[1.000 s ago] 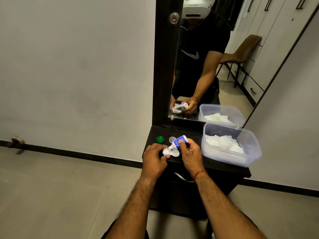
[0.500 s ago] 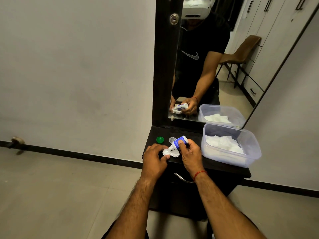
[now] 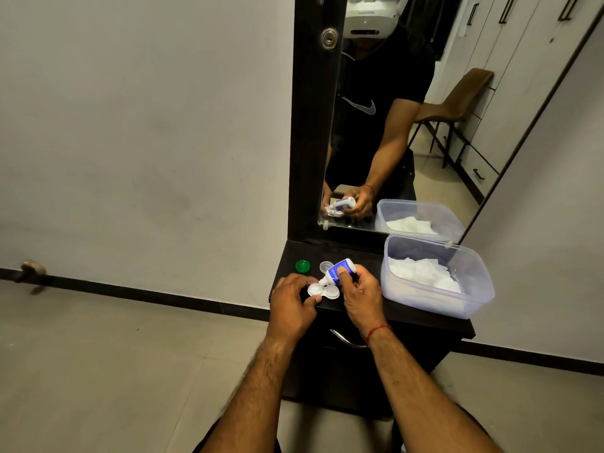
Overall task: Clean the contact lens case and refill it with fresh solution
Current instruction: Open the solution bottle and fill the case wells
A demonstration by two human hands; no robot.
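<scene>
Now I'm refilling: right hand grips the solution bottle, tipped over the lens case, which my left hand pinches near the green cap. Next, I'd say, cap both wells.

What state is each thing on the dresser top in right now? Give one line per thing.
Lens case: open, both wells uncovered, steadied by left hand.
Solution bottle: uncapped, tipped nozzle-down over the case, in right hand.
Green cap: off, lying apart.
Clear cap: off.
Plastic tub: lidless, holding tissues.
</scene>
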